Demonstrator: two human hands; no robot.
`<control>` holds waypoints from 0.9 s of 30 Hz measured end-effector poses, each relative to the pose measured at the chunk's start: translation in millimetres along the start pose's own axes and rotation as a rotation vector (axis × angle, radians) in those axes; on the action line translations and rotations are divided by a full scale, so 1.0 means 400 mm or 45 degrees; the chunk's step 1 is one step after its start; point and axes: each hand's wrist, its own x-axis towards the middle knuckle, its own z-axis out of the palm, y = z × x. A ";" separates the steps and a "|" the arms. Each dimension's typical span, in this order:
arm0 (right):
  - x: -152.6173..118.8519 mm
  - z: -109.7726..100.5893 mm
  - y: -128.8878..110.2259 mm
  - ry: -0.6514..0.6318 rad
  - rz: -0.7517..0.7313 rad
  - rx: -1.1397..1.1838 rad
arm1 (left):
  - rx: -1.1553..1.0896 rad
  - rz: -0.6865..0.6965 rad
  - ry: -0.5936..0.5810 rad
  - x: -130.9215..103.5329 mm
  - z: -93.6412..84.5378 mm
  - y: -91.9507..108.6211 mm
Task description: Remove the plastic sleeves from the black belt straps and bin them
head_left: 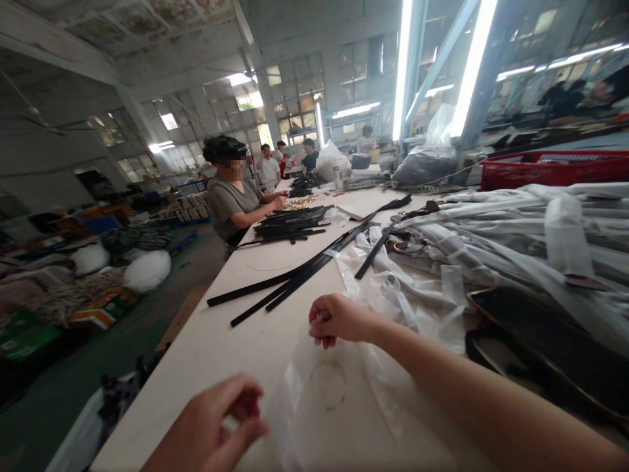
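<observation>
My right hand [339,321] is closed in a pinch on a thin clear plastic sleeve [292,383], which hangs down toward the table and is blurred. My left hand [211,423] is at the lower left beside the sleeve. Its thumb and curled fingers stand apart, with nothing visible between them. Just beyond my right hand, several long black straps [299,275] lie across the white table [196,367]. More clear plastic sleeves [393,295] lie loose to the right of that hand.
Strips in white wrapping [501,229] are heaped on the right, before a red crate [555,168]. A dark flat item [545,341] lies near my right forearm. Short black straps [289,223] lie near a person in a grey shirt [233,200] at the table's left edge.
</observation>
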 end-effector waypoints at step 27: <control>0.162 0.044 -0.003 -0.060 -0.511 -1.395 | -0.783 0.141 0.320 0.409 -0.027 -0.142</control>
